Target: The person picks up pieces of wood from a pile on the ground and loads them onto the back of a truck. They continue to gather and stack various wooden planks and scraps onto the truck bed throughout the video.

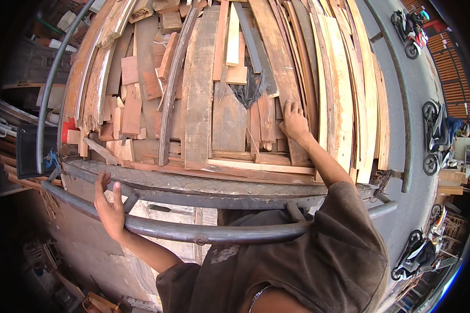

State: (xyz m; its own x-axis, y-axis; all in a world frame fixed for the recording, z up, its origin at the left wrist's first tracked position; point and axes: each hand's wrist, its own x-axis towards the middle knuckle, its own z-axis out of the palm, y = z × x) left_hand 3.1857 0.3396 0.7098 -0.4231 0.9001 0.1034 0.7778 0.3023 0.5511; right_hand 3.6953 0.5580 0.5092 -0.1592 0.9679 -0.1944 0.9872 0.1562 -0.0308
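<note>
My right hand (296, 121) is on a long brown wooden plank (272, 49) that runs lengthwise over the load. Its fingers are bent over the plank's face, and the thumb lies by the left edge; the underside of the grip is hidden. At the lower left, my left hand (109, 206) is raised beside the dark metal rail (209, 232), fingers and thumb apart, holding nothing. A broad weathered board (198, 94) and a dark narrow strip of wood (173, 99) lie left of the right hand. Black plastic sheeting (249, 89) shows between boards near it.
Short wood offcuts (132, 116) fill the truck bed's left part; long pale planks (334, 94) line its right side. A patterned metal ledge (214, 182) and side bars (394, 78) frame the load. Several motorbikes (415, 255) stand along the road at right.
</note>
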